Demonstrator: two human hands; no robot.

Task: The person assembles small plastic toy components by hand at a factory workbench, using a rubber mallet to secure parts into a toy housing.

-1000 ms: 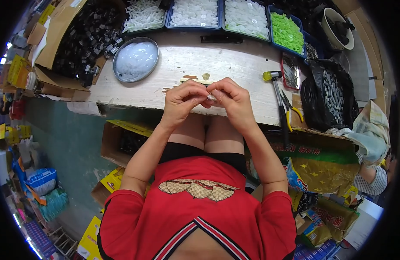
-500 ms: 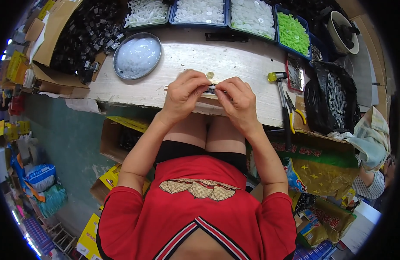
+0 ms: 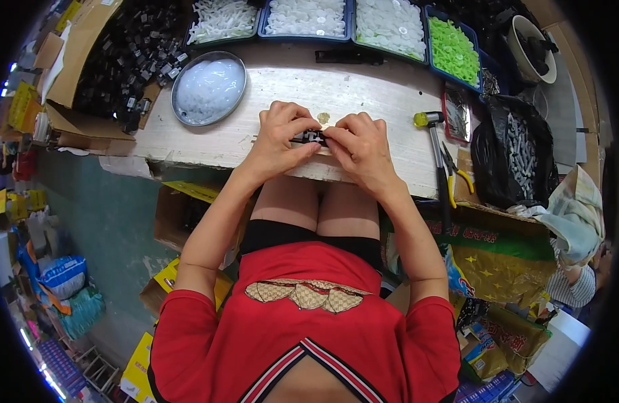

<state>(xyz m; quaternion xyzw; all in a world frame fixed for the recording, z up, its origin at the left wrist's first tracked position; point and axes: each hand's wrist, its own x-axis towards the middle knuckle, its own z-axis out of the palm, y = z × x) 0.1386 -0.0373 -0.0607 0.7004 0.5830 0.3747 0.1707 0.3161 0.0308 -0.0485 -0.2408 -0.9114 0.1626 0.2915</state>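
Between my two hands, close to the table's front edge, is a small black part (image 3: 311, 137) with a pale piece in its middle. My left hand (image 3: 282, 138) pinches its left end between thumb and fingers. At the other end, the fingertips of my right hand (image 3: 360, 143) press on it. My fingers partly cover the part, so its exact kind cannot be made out. Beyond the left hand stands a round metal bowl (image 3: 209, 88) of white, glossy grease-like stuff. A small yellowish spot (image 3: 323, 117) marks the table just past my fingers.
Blue trays of white pieces (image 3: 306, 18) and green pieces (image 3: 452, 50) line the back. A hammer (image 3: 436, 144) and yellow-handled pliers (image 3: 461, 176) lie at the right, beside a black bag of metal parts (image 3: 514, 154). A carton of black parts (image 3: 131, 64) stands left.
My fingers have shifted from a close pinch over a small white piece to the two ends of the black part. More of that part now shows between my hands.
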